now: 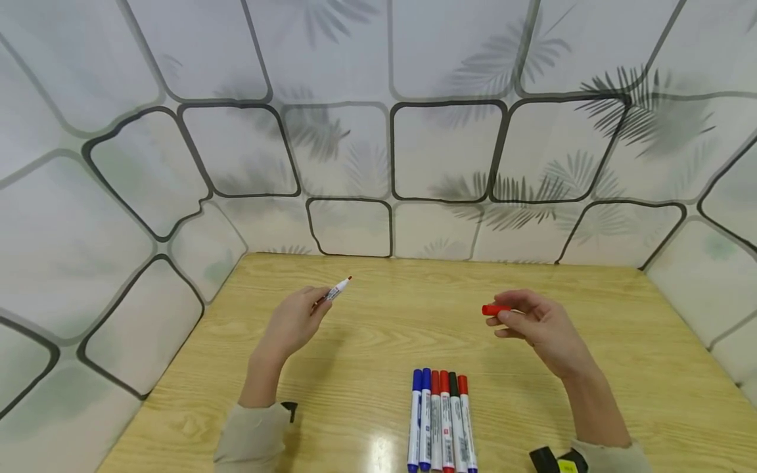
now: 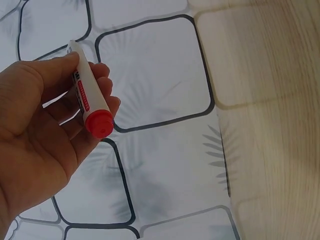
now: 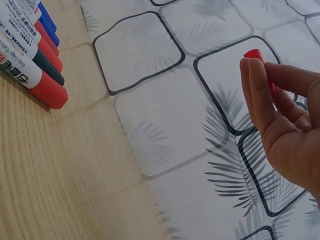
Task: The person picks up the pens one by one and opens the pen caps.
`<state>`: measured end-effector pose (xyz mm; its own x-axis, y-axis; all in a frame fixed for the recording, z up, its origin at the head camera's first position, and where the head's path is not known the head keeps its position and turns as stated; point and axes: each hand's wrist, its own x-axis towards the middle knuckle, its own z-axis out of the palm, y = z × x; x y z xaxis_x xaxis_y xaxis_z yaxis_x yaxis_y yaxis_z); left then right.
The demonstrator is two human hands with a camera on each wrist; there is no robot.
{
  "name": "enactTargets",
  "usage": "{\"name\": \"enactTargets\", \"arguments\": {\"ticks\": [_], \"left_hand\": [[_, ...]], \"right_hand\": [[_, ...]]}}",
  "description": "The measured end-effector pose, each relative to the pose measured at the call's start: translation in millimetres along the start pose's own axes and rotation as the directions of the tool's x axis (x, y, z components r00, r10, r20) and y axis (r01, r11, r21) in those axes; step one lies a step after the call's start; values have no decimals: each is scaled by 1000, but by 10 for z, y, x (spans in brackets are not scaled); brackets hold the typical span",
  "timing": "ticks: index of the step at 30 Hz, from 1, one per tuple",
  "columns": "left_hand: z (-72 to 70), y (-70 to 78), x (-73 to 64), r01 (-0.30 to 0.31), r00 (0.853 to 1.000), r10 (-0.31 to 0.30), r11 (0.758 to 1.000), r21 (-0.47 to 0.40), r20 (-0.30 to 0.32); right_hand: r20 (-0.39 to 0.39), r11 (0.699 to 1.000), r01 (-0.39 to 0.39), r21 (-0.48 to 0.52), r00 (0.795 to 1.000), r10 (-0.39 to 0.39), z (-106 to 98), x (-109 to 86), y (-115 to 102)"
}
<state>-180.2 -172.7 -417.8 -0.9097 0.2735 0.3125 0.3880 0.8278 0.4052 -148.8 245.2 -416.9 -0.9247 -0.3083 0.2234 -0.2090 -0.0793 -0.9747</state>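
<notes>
We see the left hand [image 1: 296,322] clamped on a slim white plastic marker [image 1: 338,290], which hangs over the pale wood-grain table [image 1: 378,322]. The right hand [image 1: 537,325] pinches a short red plastic cap [image 1: 495,310], well apart from the marker. Between our 2 hands and nearer to us, 6 white plastic markers with blue, red and black caps [image 1: 445,424] lie side by side on the table.

Our worry is the red tip [image 1: 349,278]: it looks bare, though it is too small in the head view for us to be sure. If so, a careless wrist turn could streak ink, and long exposure could dry it. The cap sits at our fingertips, so a slack pinch could drop it and let it roll. A low sweep by either hand could scatter the row.
</notes>
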Motion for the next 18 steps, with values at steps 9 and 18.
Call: {"name": "enactTargets", "arguments": {"ticks": [9,18], "left_hand": [[-34,-264,43,46,998,-46,999,-1,32],[-44,-514,58,95,994,-93,995,-25,65]], "right_hand": [[-34,999,0,36,999,1,-3,-9,-6],[-53,1000,17,23,998,-16,5,-6,3]]}}
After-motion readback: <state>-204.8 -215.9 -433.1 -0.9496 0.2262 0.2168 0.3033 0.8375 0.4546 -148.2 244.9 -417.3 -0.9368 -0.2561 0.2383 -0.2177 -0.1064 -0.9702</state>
